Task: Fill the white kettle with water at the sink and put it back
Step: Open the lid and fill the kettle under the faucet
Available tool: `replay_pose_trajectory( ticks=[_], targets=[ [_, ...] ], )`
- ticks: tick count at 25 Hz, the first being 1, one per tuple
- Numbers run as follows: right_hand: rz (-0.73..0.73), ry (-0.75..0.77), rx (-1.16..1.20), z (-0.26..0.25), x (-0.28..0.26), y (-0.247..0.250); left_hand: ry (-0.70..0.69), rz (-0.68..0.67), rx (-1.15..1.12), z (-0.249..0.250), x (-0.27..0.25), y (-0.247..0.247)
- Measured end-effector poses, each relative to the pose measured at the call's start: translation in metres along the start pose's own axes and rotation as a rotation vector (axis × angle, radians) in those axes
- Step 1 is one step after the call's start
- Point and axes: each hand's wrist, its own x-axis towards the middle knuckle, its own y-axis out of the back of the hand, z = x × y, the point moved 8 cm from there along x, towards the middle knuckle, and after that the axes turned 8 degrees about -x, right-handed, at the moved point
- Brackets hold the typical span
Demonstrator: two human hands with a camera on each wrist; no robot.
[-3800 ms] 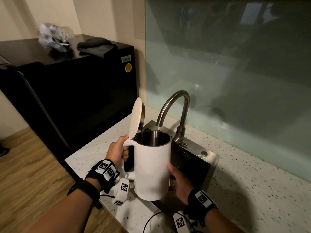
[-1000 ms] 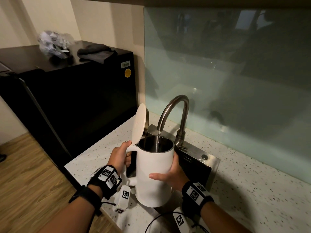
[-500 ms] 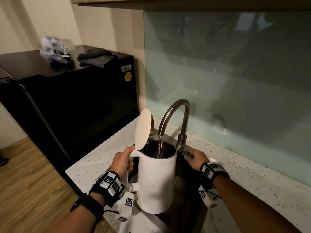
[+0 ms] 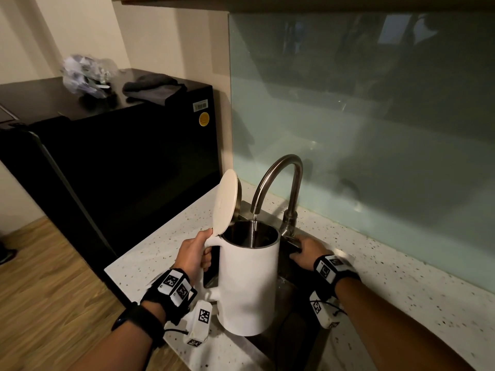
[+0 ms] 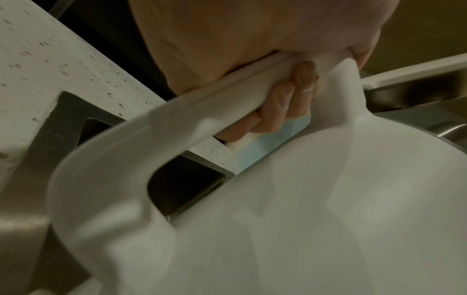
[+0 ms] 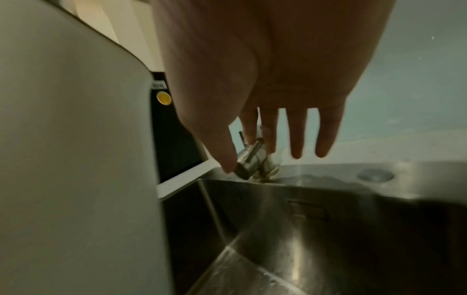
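My left hand (image 4: 191, 253) holds the white kettle (image 4: 246, 279) by its handle over the steel sink (image 4: 302, 325). The lid (image 4: 225, 202) stands up, hinged open. A thin stream of water (image 4: 254, 223) falls from the curved faucet (image 4: 278, 178) into the kettle's mouth. In the left wrist view my fingers (image 5: 290, 99) curl round the handle (image 5: 202, 99). My right hand (image 4: 305, 250) lies on the faucet lever (image 6: 250, 159) behind the kettle. Its fingers (image 6: 295, 135) are straight and its thumb touches the lever's end.
A speckled white counter (image 4: 401, 290) surrounds the sink, with a glass backsplash (image 4: 375, 129) behind. A black fridge (image 4: 120, 156) stands to the left, with a crumpled bag (image 4: 85, 73) and dark cloth (image 4: 152, 87) on top. The counter's edge drops to wood floor (image 4: 40, 277).
My right hand left the kettle's side and went to the faucet lever. The left hand alone carries the kettle, still under the running water.
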Motion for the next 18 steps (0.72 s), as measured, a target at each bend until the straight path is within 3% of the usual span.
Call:
replay_pose_trajectory(
  ticks=[3,7,14,18],
  targets=[
    [0.042,0.083,0.283,-0.012,-0.031,-0.021,-0.002,-0.017,0.018,-0.001,-0.001,-0.001],
    [-0.284,0.283,0.782,-0.044,-0.069,-0.063,-0.003,-0.008,0.007,0.0,-0.002,0.0],
    [-0.122,0.275,0.798,-0.067,-0.089,-0.05,-0.004,0.003,0.014,0.001,-0.002,0.0],
    [-0.1,0.259,0.785,-0.066,-0.088,-0.052,0.008,0.006,0.013,-0.001,-0.001,0.003]
  ],
)
